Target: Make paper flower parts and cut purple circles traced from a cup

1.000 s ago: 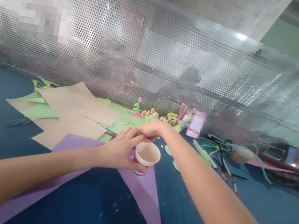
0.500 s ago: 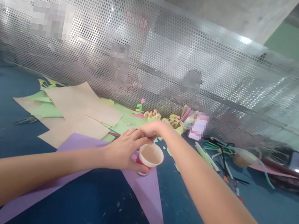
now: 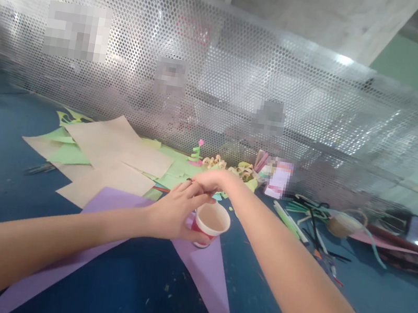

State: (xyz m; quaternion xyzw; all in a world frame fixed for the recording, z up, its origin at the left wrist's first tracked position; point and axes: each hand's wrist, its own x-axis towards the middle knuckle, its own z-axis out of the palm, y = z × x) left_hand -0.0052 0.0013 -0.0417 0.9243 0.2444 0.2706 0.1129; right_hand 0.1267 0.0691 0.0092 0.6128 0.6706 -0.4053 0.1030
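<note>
On the purple paper point(image 3: 205, 277) stands a paper cup point(image 3: 213, 219), white inside with a red lower wall. My left hand point(image 3: 179, 207) grips it from the left, with the thumb low on its near side and the fingers around behind. Just beyond the cup, my right hand point(image 3: 211, 178) is bent down at the wrist, its fingers curled and touching or close to those of the left. What the right fingers hold, if anything, is hidden. A thin orange-red stick point(image 3: 161, 189) shows to the left of the hands.
Beige sheets point(image 3: 115, 147) and green paper lie left of centre. Scissors point(image 3: 40, 168) are at the left. Behind stand a small pink-and-green paper flower point(image 3: 197, 152) and curled paper pieces point(image 3: 244, 171). Markers point(image 3: 291, 222), a tape roll point(image 3: 343, 225) and a phone point(image 3: 415, 229) lie right. A perforated metal panel point(image 3: 225, 74) rises behind.
The whole view has shifted slightly. The hands and the cup hold nearly the same position; the left hand still grips the cup.
</note>
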